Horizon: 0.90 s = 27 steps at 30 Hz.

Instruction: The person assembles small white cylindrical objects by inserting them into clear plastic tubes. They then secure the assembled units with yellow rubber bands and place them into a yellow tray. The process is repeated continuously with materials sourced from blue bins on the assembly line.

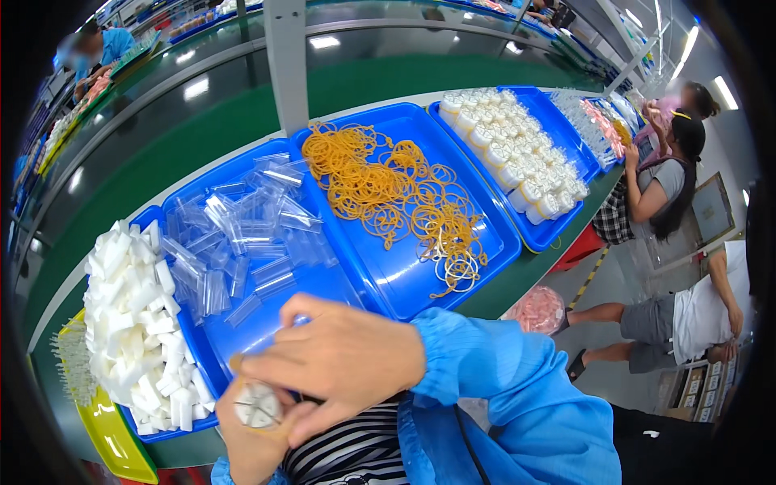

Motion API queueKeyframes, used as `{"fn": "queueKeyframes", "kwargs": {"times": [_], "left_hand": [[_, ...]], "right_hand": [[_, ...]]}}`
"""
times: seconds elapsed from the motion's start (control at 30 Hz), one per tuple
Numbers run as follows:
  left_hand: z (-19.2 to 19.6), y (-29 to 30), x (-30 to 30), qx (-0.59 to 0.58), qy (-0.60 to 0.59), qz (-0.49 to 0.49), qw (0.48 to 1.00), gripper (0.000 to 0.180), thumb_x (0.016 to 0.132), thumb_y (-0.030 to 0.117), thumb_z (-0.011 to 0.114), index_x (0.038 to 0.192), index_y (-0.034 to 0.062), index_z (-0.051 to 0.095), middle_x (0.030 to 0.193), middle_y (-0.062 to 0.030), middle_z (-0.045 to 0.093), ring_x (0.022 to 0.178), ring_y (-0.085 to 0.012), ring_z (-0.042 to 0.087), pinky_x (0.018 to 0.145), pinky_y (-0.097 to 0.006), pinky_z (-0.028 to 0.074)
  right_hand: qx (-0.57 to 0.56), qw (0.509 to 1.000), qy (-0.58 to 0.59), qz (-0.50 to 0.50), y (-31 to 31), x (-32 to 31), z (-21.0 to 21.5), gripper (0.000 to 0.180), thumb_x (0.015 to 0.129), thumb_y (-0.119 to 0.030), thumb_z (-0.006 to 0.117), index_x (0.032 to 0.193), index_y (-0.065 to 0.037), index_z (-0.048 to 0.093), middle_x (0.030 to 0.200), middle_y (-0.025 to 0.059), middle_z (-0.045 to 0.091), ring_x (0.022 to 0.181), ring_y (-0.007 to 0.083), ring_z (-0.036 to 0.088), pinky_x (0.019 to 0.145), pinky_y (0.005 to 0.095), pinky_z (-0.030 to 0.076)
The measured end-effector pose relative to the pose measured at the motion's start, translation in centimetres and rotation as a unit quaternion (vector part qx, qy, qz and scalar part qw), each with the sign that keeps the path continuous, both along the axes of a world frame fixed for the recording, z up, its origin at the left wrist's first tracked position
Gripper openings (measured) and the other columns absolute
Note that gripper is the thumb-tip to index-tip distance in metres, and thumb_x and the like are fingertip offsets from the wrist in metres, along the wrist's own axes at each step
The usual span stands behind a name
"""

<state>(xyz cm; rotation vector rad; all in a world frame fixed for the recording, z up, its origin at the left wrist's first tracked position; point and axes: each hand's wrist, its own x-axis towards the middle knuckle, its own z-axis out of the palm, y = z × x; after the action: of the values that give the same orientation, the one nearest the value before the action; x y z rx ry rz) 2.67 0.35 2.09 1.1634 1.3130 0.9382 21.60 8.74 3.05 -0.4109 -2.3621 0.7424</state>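
A round white bundle [259, 406], its end split into wedge-shaped segments, is gripped upright in my left hand [252, 444]. My right hand [347, 356] reaches across the top of it, fingers bent over the far side and thumb close to the bundle's near side. Whatever the right fingers pinch is hidden behind them. Just beyond my hands, a blue tray [323, 293] holds loose clear plastic sleeves [234, 222]. Orange rubber bands [364, 182] lie heaped in the blue tray [396, 283] to its right.
White foam blocks [133, 323] pile up on the left, beside a yellow tray [117, 436]. Farther right, finished-looking white bundles [513, 153] stand in rows in another blue tray [554, 113]. A grey post [287, 65] rises behind the trays. Co-workers sit and stand at right.
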Motion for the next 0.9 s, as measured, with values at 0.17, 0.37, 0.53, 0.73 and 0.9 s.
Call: {"fn": "queueKeyframes", "kwargs": {"times": [0.17, 0.37, 0.53, 0.73, 0.9], "left_hand": [[0.2, 0.2, -1.0, 0.037, -0.312, 0.165, 0.935, 0.038, 0.084, 0.024, 0.074, 0.104, 0.0038, 0.049, 0.073, -0.0038, 0.053, 0.061, -0.0119, 0.051, 0.05, -0.023, 0.041], [-0.2, 0.7, 1.7, 0.198, -0.182, 0.25, 0.93, 0.04, 0.087, 0.028, 0.074, 0.108, 0.0066, 0.046, 0.074, -0.0041, 0.053, 0.057, -0.0124, 0.05, 0.047, -0.024, 0.042], [-0.6, -0.6, 1.7, 0.306, -0.127, -0.045, 0.942, 0.04, 0.069, 0.0, 0.088, 0.098, 0.0046, 0.06, 0.081, -0.0097, 0.067, 0.072, -0.0203, 0.066, 0.064, -0.031, 0.053], [-1.1, -0.1, 0.4, 0.195, 0.068, 0.057, 0.977, 0.106, 0.075, 0.007, 0.083, 0.155, 0.0043, 0.014, 0.086, -0.0114, 0.067, 0.077, -0.0267, 0.069, 0.07, -0.034, 0.054], [-0.9, -0.7, 0.4, 0.164, 0.154, -0.012, 0.974, 0.106, 0.074, 0.002, 0.072, 0.157, 0.0058, 0.007, 0.097, -0.0187, 0.067, 0.083, -0.0414, 0.067, 0.073, -0.043, 0.054]], "right_hand": [[-0.003, 0.999, -0.009, 0.033, 0.1, 2.7, 0.7, 0.043, 0.089, -0.044, 0.064, 0.108, -0.006, 0.064, 0.084, 0.0001, 0.055, 0.075, 0.0185, 0.054, 0.079, 0.0355, 0.039], [-0.576, 0.645, 0.501, 0.039, -1.5, 0.5, 4.0, 0.039, 0.101, -0.029, 0.044, 0.121, 0.001, 0.06, 0.118, 0.0108, 0.069, 0.108, 0.0212, 0.062, 0.097, 0.0372, 0.039], [-0.267, 0.929, 0.149, -0.21, 0.0, -1.5, -0.1, 0.064, 0.081, -0.006, 0.077, 0.137, 0.002, 0.047, 0.132, 0.0194, 0.061, 0.107, 0.0258, 0.067, 0.095, 0.0359, 0.046], [-0.192, 0.981, -0.036, -0.001, -1.5, -0.8, 3.2, 0.087, 0.067, -0.03, 0.089, 0.139, -0.005, 0.048, 0.132, 0.013, 0.057, 0.117, 0.0299, 0.058, 0.097, 0.0416, 0.044], [-0.13, 0.989, -0.072, -0.015, -2.3, -2.0, 1.9, 0.059, 0.068, -0.021, 0.085, 0.115, -0.003, 0.055, 0.113, 0.0118, 0.058, 0.104, 0.0333, 0.056, 0.086, 0.0399, 0.045]]}}
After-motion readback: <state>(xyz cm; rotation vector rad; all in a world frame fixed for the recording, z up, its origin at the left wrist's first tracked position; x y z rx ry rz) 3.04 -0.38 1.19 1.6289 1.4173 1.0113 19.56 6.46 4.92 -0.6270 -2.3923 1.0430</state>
